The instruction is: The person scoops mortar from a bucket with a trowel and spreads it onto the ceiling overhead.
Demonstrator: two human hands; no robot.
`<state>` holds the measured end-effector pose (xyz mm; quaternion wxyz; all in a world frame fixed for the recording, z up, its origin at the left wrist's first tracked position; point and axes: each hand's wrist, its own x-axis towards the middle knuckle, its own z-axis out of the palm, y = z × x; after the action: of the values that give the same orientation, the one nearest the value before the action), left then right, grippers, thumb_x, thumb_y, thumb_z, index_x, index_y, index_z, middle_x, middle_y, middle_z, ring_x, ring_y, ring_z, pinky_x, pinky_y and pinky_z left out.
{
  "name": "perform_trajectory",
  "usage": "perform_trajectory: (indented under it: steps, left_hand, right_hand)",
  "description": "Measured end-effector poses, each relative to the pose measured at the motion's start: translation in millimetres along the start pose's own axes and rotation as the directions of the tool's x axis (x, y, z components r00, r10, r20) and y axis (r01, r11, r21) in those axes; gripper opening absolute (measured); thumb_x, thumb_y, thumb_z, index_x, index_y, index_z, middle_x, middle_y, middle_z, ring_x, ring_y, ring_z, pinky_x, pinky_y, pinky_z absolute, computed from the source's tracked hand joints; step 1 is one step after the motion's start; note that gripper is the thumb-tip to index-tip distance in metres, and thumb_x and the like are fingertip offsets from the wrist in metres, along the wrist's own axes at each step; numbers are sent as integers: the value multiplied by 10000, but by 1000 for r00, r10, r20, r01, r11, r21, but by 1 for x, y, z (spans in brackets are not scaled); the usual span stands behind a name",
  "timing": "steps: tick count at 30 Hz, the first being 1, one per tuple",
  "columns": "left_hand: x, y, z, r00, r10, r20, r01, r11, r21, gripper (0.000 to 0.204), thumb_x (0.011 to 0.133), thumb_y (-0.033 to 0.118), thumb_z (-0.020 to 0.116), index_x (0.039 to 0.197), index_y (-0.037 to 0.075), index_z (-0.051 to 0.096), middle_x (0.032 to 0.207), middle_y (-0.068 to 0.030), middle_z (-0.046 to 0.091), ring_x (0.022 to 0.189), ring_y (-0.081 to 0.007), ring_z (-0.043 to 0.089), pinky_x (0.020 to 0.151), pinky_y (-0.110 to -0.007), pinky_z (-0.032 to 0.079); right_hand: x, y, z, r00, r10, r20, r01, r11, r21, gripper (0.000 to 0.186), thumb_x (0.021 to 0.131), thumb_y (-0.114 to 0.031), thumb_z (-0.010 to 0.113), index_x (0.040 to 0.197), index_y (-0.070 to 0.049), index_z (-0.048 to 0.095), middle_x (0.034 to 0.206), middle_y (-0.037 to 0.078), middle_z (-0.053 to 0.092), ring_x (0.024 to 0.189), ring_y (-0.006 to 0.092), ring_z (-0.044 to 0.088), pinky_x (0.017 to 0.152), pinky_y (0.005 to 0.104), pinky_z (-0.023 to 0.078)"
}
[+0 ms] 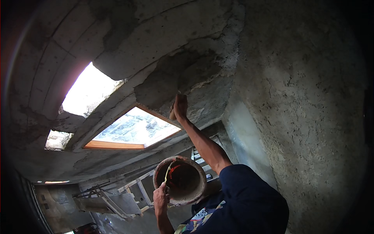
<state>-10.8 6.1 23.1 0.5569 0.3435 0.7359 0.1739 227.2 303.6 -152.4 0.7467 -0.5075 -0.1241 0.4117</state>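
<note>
My left hand [161, 198] is closed on the light-coloured handle of a bucket [200, 189], close to its left rim. The bucket is round, with a mortar-crusted rim and a dark, partly reddish inside. My right arm, in a dark blue sleeve, reaches far up to the wall. My right hand [180, 106] is closed round a tool whose tan end [172, 113] shows beside the fingers; its kind is hard to make out in the dim light. Just beyond this hand lies a darker, damp-looking patch of plaster [187, 70] with a ragged edge.
A wood-framed window [115, 145] is left of my right hand, with a bright opening [87, 91] and a smaller one [58, 139] further left. A rough wall [307, 117] rises at the right. Behind the bucket are a wooden ladder-like frame [144, 191] and a grey trough-like object [117, 202].
</note>
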Motion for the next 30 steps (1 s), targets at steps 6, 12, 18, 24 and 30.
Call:
perform_trajectory:
  steps: [6,12,18,24,30]
  left_hand:
    - [1,2,-3,1000,8,-23,-8,1000,1,467,998,437,513,690,89,552,538,38,443,422,-67,396,401,-251,288]
    - [-3,5,-2,996,46,-74,-45,999,18,470,1001,433,508,693,81,560,533,35,439,415,-66,398,396,-246,289]
    - [-1,7,-3,997,38,-70,-37,999,21,474,1003,437,504,684,90,548,533,39,436,415,-65,391,396,-245,285]
    - [5,5,-5,1000,10,1,-10,1000,21,473,1001,444,508,675,102,537,536,43,432,425,-63,382,404,-249,272]
    - [6,4,-2,1000,-8,10,8,999,48,468,1003,437,509,675,104,526,544,44,434,434,-60,384,407,-254,271]
  right_hand:
    - [-21,7,-34,994,111,-3,-111,993,26,350,1000,-400,491,994,-50,475,644,67,533,457,180,540,429,338,428]
    - [28,-29,-30,966,225,-130,-170,927,335,339,1004,-404,456,971,-69,497,701,50,493,521,160,496,457,332,436]
    - [48,-46,2,971,231,-62,-179,875,450,366,1008,-439,456,1014,-73,471,695,41,475,551,172,499,504,357,449]
    - [59,-34,25,991,94,-96,-59,947,315,405,1001,-470,475,904,-77,452,678,53,508,525,170,532,490,347,477]
    - [50,-46,36,978,195,-71,-142,877,459,382,992,-447,465,865,-87,436,664,43,482,522,173,520,485,342,469]
